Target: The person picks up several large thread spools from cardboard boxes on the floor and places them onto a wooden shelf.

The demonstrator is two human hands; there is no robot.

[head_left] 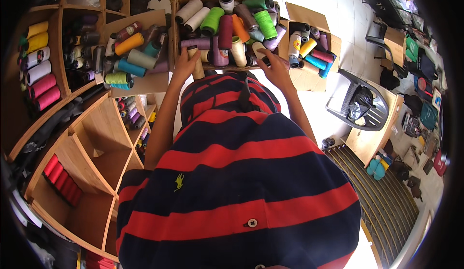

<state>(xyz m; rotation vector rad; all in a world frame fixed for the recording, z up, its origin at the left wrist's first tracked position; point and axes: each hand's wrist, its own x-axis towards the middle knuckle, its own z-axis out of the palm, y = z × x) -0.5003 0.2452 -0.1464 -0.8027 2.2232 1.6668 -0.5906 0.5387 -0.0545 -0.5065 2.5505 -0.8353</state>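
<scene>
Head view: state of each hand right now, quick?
Left hand: closed on a tan spool.
Right hand: touching a cream spool; grip can't be told.

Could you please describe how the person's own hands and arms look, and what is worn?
The left hand and right hand wear no gloves, and no watch shows. Both forearms are bare. The shirt has wide navy and red stripes, a small yellow-green emblem and a pale button.

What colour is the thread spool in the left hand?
The spool in the left hand is tan, best seen in the head view.
</scene>
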